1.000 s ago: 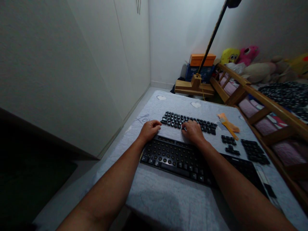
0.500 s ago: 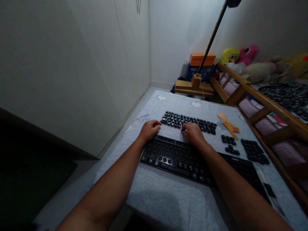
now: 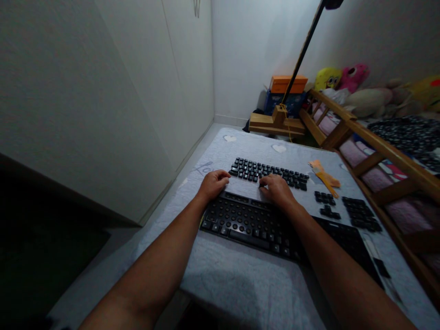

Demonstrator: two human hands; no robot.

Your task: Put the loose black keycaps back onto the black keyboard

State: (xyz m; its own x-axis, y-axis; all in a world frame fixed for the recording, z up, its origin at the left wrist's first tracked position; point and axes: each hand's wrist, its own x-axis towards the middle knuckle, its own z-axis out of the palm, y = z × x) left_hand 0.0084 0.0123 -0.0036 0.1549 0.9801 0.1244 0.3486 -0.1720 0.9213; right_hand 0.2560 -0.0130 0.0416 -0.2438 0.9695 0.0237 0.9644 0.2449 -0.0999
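Observation:
A black keyboard (image 3: 237,220) lies on the cloth-covered table, most of its upper keycaps off and its bottom row still fitted. Beyond it, loose black keycaps (image 3: 249,169) stand in rows. My left hand (image 3: 213,184) rests at the left end of these rows, fingers curled together; whatever they pinch is too small to make out. My right hand (image 3: 276,189) is at the near edge of the rows, thumb and fingers closed on a dark keycap (image 3: 262,185). My right forearm covers part of the keyboard.
More keycap groups (image 3: 360,214) lie on the right, near a yellow-handled brush (image 3: 327,184) on an orange cloth (image 3: 332,178). A wooden bed rail (image 3: 374,146) runs along the right side. A wooden lamp base (image 3: 277,121) stands behind the table (image 3: 254,144).
The view has shifted very slightly. Both hands stay in nearly the same places, with their fingers still closed.

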